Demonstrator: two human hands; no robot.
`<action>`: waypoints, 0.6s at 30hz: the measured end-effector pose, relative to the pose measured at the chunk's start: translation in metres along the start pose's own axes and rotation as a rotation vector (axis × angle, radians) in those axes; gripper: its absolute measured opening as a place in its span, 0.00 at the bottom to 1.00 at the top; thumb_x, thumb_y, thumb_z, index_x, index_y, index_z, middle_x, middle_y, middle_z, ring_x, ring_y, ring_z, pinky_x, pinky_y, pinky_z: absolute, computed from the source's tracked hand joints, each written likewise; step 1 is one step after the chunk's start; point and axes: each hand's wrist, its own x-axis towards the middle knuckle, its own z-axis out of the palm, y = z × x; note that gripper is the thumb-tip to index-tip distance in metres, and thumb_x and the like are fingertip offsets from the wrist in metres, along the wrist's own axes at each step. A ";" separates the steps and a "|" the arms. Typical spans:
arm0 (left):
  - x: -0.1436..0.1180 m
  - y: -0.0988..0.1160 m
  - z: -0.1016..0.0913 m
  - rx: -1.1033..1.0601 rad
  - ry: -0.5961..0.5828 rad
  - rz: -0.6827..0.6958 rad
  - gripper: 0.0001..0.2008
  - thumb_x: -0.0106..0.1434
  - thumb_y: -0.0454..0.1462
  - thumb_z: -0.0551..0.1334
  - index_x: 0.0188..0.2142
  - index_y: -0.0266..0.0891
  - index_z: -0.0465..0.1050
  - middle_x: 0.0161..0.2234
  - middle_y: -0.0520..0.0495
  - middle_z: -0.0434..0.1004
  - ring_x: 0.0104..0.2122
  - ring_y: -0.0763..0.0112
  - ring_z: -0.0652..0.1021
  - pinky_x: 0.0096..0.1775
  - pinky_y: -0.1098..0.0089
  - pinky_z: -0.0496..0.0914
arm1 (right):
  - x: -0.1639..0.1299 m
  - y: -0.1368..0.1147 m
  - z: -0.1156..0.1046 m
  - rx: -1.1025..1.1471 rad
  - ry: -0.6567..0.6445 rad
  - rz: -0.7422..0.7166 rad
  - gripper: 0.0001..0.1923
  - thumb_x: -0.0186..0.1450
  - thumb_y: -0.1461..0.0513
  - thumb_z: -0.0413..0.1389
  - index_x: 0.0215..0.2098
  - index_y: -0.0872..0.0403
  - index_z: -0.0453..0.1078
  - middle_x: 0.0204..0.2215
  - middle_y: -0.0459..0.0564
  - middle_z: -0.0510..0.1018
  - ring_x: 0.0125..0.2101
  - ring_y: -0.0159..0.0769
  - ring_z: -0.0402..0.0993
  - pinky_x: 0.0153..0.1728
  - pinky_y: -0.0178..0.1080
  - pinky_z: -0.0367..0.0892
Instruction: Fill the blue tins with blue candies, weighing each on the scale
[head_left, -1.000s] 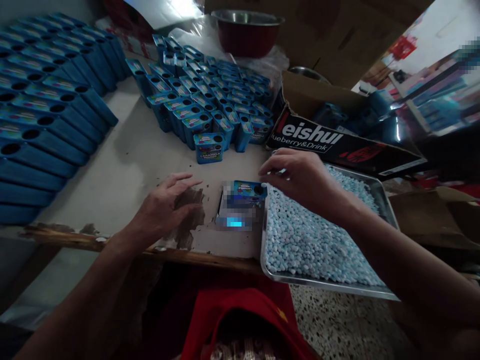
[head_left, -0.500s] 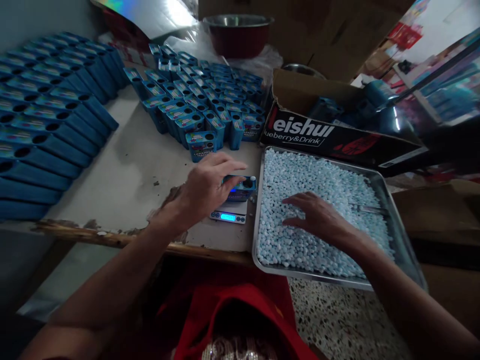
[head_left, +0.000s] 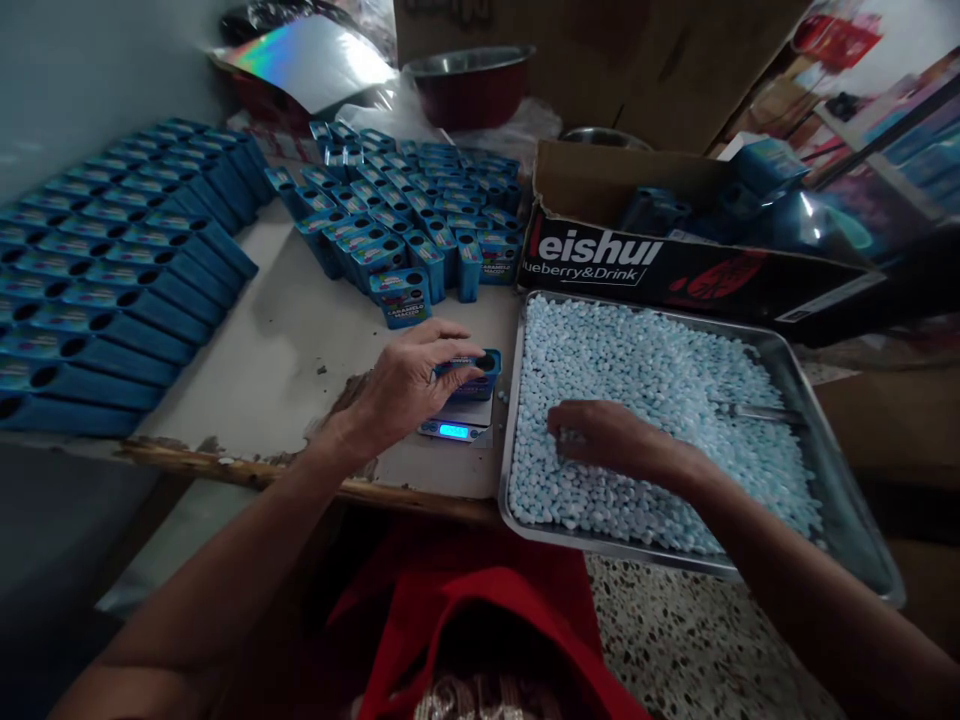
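My left hand (head_left: 405, 385) is closed over a small blue candy box (head_left: 491, 366), thumb and fingers at its upper side. The box stands on a digital kitchen scale (head_left: 456, 432) with a lit blue display, and a dark round hole shows in its top. To the right, my right hand (head_left: 611, 437) is down among pale blue and white candies (head_left: 592, 345) in a metal tray (head_left: 507, 495). Its fingers are curled together over the candies; how many lie between them is hidden.
Many blue candy boxes (head_left: 382, 215) crowd the back of the table, and rows more (head_left: 120, 255) fill the left. A black cardboard box (head_left: 675, 262) stands behind the tray. A metal utensil (head_left: 761, 411) lies in the candies. One box (head_left: 401, 298) sits just beyond my left hand.
My right hand has lowered and its spread fingers have closed among the candies. A white candy at the box's hole no longer shows. My left hand stays at the box; the view has shifted slightly.
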 end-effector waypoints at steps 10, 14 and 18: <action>-0.025 -0.012 -0.039 0.062 0.112 -0.111 0.06 0.71 0.38 0.70 0.45 0.42 0.84 0.46 0.47 0.86 0.47 0.64 0.85 0.55 0.64 0.78 | 0.005 0.020 -0.005 0.328 0.240 0.154 0.13 0.71 0.53 0.57 0.39 0.52 0.78 0.32 0.49 0.83 0.33 0.39 0.76 0.35 0.39 0.65; -0.031 -0.013 -0.047 0.085 0.164 -0.136 0.05 0.71 0.38 0.70 0.45 0.43 0.84 0.46 0.47 0.87 0.47 0.65 0.85 0.55 0.64 0.78 | 0.012 0.014 -0.006 0.389 0.206 0.153 0.12 0.68 0.52 0.61 0.42 0.52 0.79 0.26 0.44 0.76 0.28 0.36 0.69 0.30 0.38 0.61; -0.035 -0.019 -0.051 0.086 0.168 -0.146 0.05 0.71 0.37 0.69 0.46 0.44 0.84 0.47 0.47 0.86 0.47 0.64 0.85 0.55 0.64 0.78 | 0.017 0.008 -0.020 0.532 0.141 0.161 0.14 0.67 0.52 0.62 0.42 0.53 0.78 0.23 0.40 0.70 0.24 0.32 0.62 0.27 0.36 0.56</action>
